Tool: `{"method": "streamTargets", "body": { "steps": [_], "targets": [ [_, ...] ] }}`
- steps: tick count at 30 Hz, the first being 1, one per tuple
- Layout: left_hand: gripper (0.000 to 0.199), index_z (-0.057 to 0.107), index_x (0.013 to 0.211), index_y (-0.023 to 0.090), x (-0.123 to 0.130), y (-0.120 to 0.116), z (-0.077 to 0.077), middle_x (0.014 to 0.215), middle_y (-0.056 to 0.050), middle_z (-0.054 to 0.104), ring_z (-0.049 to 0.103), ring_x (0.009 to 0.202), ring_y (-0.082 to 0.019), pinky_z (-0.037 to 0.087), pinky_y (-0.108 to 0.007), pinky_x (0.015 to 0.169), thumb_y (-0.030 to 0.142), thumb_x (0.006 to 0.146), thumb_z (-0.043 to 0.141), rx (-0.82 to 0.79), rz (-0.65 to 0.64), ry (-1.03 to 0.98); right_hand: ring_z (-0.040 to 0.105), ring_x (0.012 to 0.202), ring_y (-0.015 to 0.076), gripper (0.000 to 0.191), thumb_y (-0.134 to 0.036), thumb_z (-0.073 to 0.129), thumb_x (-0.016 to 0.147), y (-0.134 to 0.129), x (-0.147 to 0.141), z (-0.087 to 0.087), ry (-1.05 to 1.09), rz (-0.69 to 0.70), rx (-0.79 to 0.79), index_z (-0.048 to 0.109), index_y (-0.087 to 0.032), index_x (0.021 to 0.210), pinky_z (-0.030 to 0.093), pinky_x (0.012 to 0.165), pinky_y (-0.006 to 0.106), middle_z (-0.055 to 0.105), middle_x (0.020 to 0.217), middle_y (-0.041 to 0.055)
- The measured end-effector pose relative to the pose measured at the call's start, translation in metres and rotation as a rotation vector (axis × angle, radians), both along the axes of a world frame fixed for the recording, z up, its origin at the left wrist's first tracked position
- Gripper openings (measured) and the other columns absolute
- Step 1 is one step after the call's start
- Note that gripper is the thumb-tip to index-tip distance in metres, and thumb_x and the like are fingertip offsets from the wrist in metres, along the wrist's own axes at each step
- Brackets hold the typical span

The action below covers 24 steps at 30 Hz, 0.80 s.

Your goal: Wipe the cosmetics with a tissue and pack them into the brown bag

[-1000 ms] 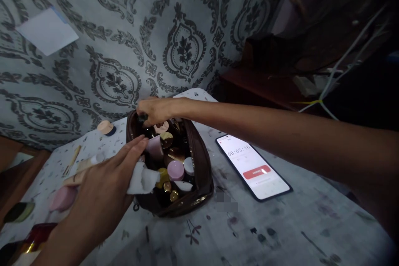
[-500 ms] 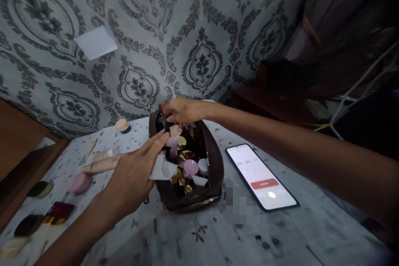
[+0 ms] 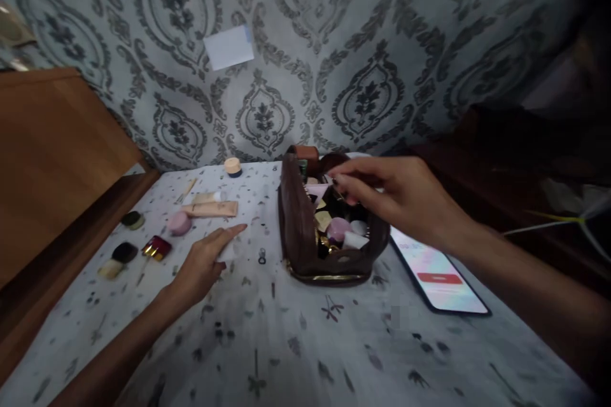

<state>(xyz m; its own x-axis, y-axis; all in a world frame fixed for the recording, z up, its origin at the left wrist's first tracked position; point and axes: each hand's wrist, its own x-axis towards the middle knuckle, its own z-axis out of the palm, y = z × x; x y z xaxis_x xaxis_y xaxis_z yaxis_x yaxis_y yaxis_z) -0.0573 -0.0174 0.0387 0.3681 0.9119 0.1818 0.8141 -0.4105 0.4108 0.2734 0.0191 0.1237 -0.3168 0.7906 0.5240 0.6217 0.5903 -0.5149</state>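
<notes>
A brown zippered pouch [image 3: 298, 235] stands unzipped on the patterned cloth, packed with cosmetics such as a pink-lidded jar [image 3: 339, 229] and a white-lidded container [image 3: 359, 227]. My right hand [image 3: 405, 200] hovers over the pouch's right side. Its thumb and fingertips are pinched together; whatever they hold is too small to make out. To the left of the pouch, my left hand [image 3: 203, 264] is low over the cloth with a white tissue [image 3: 230, 250] under its fingers. Its index finger points toward the pouch.
Left of the pouch lie a beige tube [image 3: 210, 209], a pink jar [image 3: 179, 223], a dark red and gold item [image 3: 156, 247] and several small pots. A cream-topped jar [image 3: 233, 167] sits near the wall. A lit phone [image 3: 439, 276] lies right of the pouch. Wooden furniture [image 3: 62, 159] borders the left.
My left hand has drawn away from the pouch to the left with the tissue. My right hand has shifted from the pouch's back to its right side. The view has turned left.
</notes>
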Motion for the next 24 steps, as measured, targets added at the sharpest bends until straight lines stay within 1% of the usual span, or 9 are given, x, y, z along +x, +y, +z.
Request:
{"method": "streamTargets", "body": {
  "steps": [2,4,7,9,12,15,19,21,24],
  "targets": [
    [0.078,0.052,0.137,0.025,-0.019,-0.01,-0.015,0.121,-0.008,0.062,0.061,0.111,-0.023,0.053,-0.036,0.092,-0.006,0.067,0.042,-0.042,0.059,0.003,0.065,0.063,0.0157,0.021,-0.029,0.054,0.092,-0.026,-0.014,-0.009,0.026,0.062,0.034,0.072,-0.019,0.096,0.048,0.059,0.026,0.072,0.078,0.0042],
    [0.072,0.053,0.137,0.025,-0.036,-0.021,-0.028,0.129,-0.011,0.056,0.057,0.119,-0.025,0.051,-0.041,0.097,-0.004,0.072,0.045,-0.069,0.066,0.037,0.069,0.072,0.017,0.021,-0.028,0.052,0.094,-0.051,-0.032,-0.02,0.025,0.176,0.025,0.072,-0.021,0.098,0.051,0.065,0.026,0.074,0.084,0.0054],
    [0.072,0.044,0.145,0.029,-0.055,-0.04,-0.042,0.155,-0.013,0.034,0.032,0.143,-0.034,0.036,-0.053,0.112,0.005,0.078,0.058,-0.119,-0.072,0.15,0.07,0.075,0.0162,0.024,-0.024,0.048,0.097,-0.08,-0.064,-0.041,-0.032,0.322,-0.056,0.071,-0.021,0.1,0.053,0.067,0.025,0.074,0.086,0.0064],
    [0.078,0.034,0.151,0.031,-0.065,-0.052,-0.047,0.162,-0.012,0.02,0.017,0.149,-0.039,0.027,-0.059,0.116,0.018,0.08,0.066,-0.156,-0.169,0.22,0.07,0.075,0.0164,0.026,-0.023,0.046,0.098,-0.092,-0.085,-0.055,-0.073,0.375,-0.131,0.072,-0.02,0.1,0.053,0.067,0.025,0.074,0.087,0.0076],
    [0.081,0.025,0.154,0.027,-0.075,-0.066,-0.053,0.164,-0.012,0.015,0.011,0.15,-0.038,0.023,-0.06,0.118,0.03,0.084,0.066,-0.172,-0.225,0.236,0.07,0.077,0.0178,0.027,-0.023,0.046,0.097,-0.098,-0.117,-0.073,-0.075,0.398,-0.234,0.072,-0.018,0.097,0.053,0.071,0.028,0.074,0.088,0.0088],
    [0.064,0.035,0.15,0.024,-0.08,-0.07,-0.061,0.161,-0.011,0.027,0.021,0.149,-0.03,0.028,-0.052,0.119,0.018,0.089,0.054,-0.107,-0.193,0.161,0.068,0.07,0.0172,0.026,-0.025,0.048,0.095,-0.094,-0.149,-0.082,-0.046,0.414,-0.367,0.072,-0.016,0.092,0.051,0.067,0.027,0.074,0.083,0.0073],
    [0.057,0.056,0.131,0.022,-0.086,-0.063,-0.067,0.138,-0.01,0.058,0.051,0.13,-0.023,0.043,-0.043,0.111,0.0,0.081,0.04,0.004,-0.119,-0.036,0.063,0.057,0.0134,0.022,-0.026,0.052,0.089,-0.083,-0.19,-0.091,0.114,0.428,-0.571,0.072,-0.016,0.089,0.046,0.054,0.023,0.07,0.072,0.0034],
    [0.058,0.06,0.124,0.021,-0.09,-0.055,-0.063,0.124,-0.008,0.065,0.06,0.118,-0.022,0.049,-0.038,0.103,-0.002,0.075,0.039,0.012,-0.076,-0.137,0.06,0.053,0.0124,0.021,-0.026,0.054,0.086,-0.078,-0.207,-0.101,0.22,0.42,-0.663,0.072,-0.015,0.09,0.043,0.049,0.021,0.066,0.064,0.0011],
    [0.054,0.063,0.116,0.019,-0.097,-0.034,-0.049,0.112,-0.006,0.069,0.063,0.107,-0.02,0.05,-0.034,0.097,-0.001,0.072,0.039,0.014,-0.015,-0.213,0.058,0.052,0.0119,0.023,-0.03,0.055,0.084,-0.072,-0.222,-0.127,0.358,0.38,-0.743,0.07,-0.015,0.091,0.041,0.046,0.02,0.062,0.062,-0.0001]
  ]
}}
